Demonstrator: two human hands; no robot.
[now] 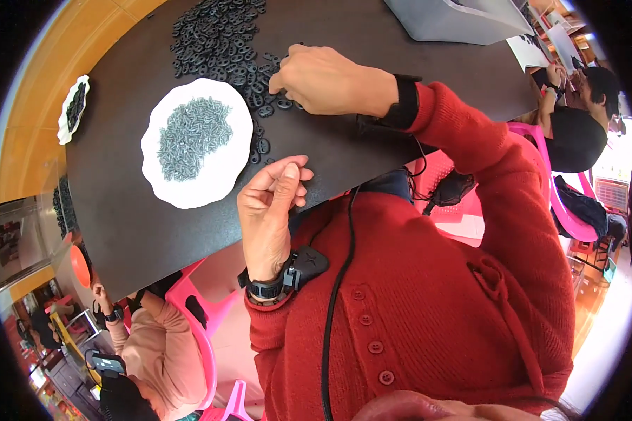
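My left hand (270, 210) is raised beside the table's near edge, its thumb pressed against the curled fingers. Whatever may be in that pinch is too small to make out. Over the edge of a heap of small black two-holed oval pieces (214, 35), my right hand (330, 81) reaches with bent fingers. Its fingertips are turned down and mostly hidden, so I cannot see what they hold. Left of both hands sits a white scalloped plate (221, 188), with many small clear-grey cylindrical pieces (193, 139) piled on it.
A grey plastic bin (456, 24) stands at the far right of the dark table (168, 235). A small white dish (64, 126) of black pieces is at the far left. Co-workers sit at lower left (158, 344) and right (579, 130), by pink chairs. A black cable (333, 302) hangs down my front.
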